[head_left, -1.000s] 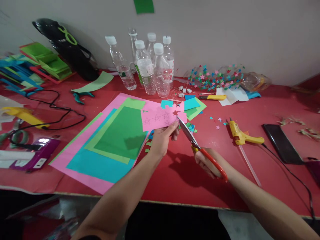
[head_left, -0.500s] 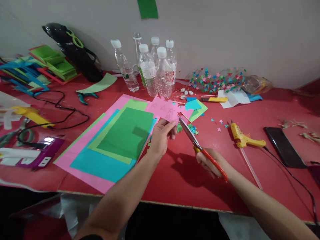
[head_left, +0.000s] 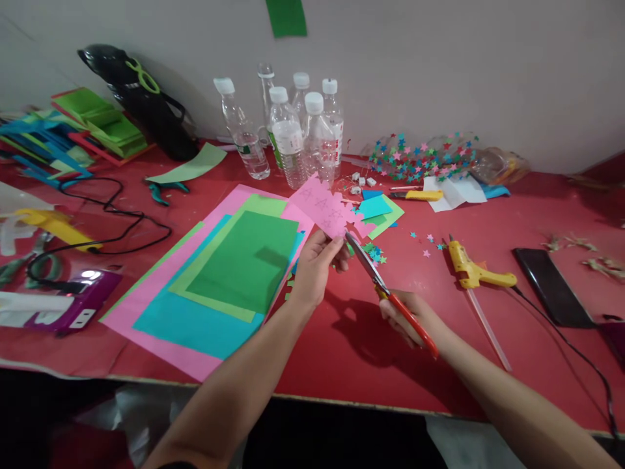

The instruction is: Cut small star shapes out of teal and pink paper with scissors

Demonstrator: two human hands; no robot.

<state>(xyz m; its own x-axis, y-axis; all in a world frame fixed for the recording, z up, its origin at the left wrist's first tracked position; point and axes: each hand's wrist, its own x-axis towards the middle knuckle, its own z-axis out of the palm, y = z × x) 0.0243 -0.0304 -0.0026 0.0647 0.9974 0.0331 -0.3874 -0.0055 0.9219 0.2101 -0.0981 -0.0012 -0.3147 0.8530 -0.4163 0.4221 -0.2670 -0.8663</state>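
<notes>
Bottles point(head_left: 288, 140) stand near the back edge of the surface point(head_left: 336, 368), a glue gun point(head_left: 469, 266) lies toward its right edge, and coloured sheets point(head_left: 239, 264) reach its front edge. Since a second ago, the pink paper point(head_left: 319, 207) has turned, one corner hiding a bottle's foot. Pencilled with stars and ragged-edged, it hangs above the surface, pinched by the left hand point(head_left: 316, 266); the right hand point(head_left: 420, 311) grips scissors point(head_left: 374, 271), tips at it.
</notes>
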